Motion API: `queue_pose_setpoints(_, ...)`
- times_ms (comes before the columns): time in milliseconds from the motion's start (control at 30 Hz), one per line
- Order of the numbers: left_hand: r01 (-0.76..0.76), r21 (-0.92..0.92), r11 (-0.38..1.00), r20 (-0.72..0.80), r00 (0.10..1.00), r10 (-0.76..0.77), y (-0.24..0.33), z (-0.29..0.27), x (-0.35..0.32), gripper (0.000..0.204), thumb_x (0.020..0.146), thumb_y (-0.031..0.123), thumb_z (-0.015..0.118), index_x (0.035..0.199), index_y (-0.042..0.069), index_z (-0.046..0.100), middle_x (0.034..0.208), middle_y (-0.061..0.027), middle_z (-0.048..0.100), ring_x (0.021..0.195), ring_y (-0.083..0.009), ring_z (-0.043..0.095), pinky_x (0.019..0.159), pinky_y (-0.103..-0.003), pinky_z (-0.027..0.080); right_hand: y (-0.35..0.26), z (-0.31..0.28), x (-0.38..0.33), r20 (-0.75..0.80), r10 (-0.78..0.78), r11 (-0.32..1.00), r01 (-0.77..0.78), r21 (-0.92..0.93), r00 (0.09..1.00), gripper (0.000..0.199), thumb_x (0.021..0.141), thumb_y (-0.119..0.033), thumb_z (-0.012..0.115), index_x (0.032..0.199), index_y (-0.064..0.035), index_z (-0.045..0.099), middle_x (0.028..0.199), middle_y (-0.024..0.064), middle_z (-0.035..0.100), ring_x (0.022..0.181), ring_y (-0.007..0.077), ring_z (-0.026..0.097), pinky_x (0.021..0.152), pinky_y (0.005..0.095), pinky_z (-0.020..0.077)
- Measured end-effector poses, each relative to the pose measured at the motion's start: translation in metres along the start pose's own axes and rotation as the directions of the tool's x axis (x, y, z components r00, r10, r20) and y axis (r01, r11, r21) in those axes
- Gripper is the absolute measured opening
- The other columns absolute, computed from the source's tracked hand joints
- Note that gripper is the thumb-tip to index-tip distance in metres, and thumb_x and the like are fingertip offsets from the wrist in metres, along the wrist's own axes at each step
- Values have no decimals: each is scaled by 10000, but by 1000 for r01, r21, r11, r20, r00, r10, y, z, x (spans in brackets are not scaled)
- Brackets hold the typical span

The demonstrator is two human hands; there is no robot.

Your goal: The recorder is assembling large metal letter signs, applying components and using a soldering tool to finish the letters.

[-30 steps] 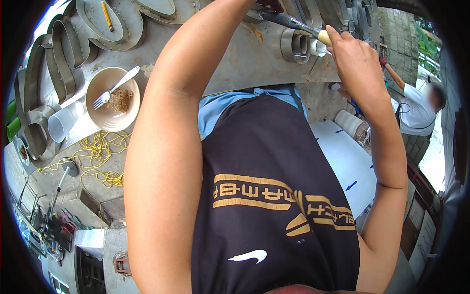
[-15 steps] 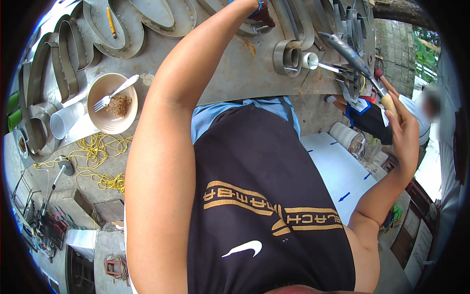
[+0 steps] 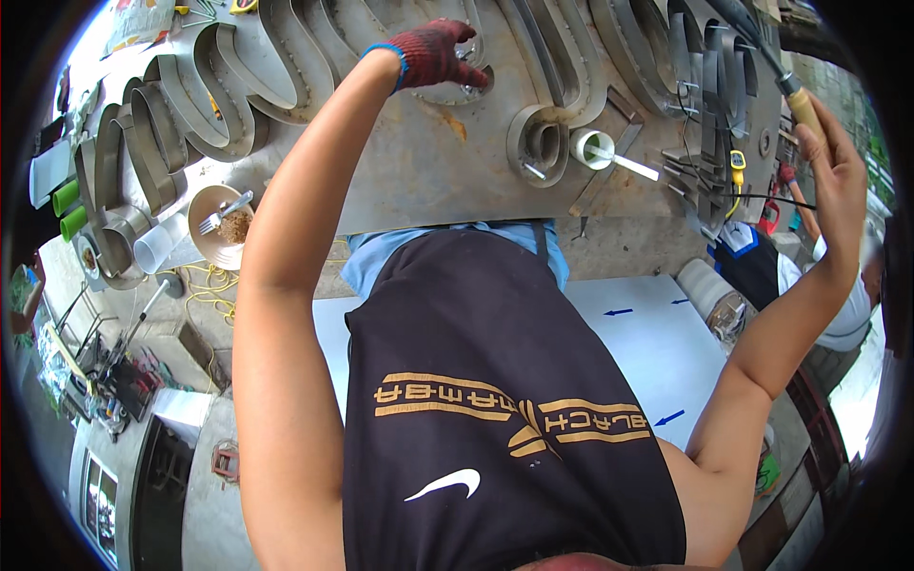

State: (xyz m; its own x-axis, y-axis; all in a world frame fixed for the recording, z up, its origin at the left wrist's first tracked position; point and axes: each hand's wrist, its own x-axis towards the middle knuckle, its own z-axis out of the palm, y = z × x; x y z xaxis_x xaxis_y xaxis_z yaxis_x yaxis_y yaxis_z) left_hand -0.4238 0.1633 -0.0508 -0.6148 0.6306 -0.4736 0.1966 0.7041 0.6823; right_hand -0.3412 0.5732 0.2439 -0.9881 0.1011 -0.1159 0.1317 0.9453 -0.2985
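My left hand (image 3: 430, 55), in a red glove with a blue cuff, reaches over the sheet-metal tabletop (image 3: 400, 181). Its thumb and fingers are apart beside a small curved metal strip (image 3: 484, 84); whether they touch it I cannot tell. My bare right hand (image 3: 838, 162) is raised at the right, closed round the wooden handle of a soldering iron (image 3: 752, 27). The iron's dark barrel points up and left, its tip cut off by the frame. Bent metal strips forming letter shapes (image 3: 224, 95) stand along the table.
A white cup (image 3: 583, 149) with a white-handled stick stands near a spiral metal strip (image 3: 514, 157). At left are a food bowl with a fork (image 3: 205, 205) and a clear plastic cup (image 3: 152, 249). A yellow device (image 3: 737, 162) lies right; another person (image 3: 762, 262) is beyond.
My left hand has come further into view, over the table. My right hand has moved up and right with the soldering iron. The whole view has shifted, showing more of the tabletop.
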Motion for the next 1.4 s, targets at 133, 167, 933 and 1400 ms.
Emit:
queue_pose_setpoints(133,-13,-102,995,-95,995,4,2,-2,-19,965,802,523,847,1540,57,435,1500,-237,503,1381,-406,503,1157,-449,425,25,-20,73,96,-189,967,203,-153,977,485,1013,-354,688,1416,-89,640,1161,66,724,1014,143,656,893,274,501)
queue_pose_setpoints(167,5,-105,994,-97,995,-16,7,-4,-29,965,802,523,847,1540,57,435,1500,-237,503,1381,-406,503,1157,-449,425,27,-26,89,147,-229,941,258,-221,962,483,1020,-354,678,1420,-86,635,1173,62,719,1028,149,658,913,279,501)
queue_pose_setpoints(933,-100,-995,3,-19,156,-988,118,165,-13,1177,721,492,913,1555,-59,291,1414,-304,509,1358,-390,490,1158,-435,384,-196,65,218,596,-785,162,985,-62,167,382,1005,-144,622,1387,-129,638,1192,104,709,996,305,675,883,405,510)
queue_pose_setpoints(1400,-209,-967,-144,99,212,-972,117,159,1,1206,719,461,920,1595,-25,247,1558,-314,389,1545,-394,241,1262,-450,242,-308,115,133,776,-534,110,937,-330,336,287,905,-46,647,1158,-108,768,1007,78,745,972,238,681,938,397,401)
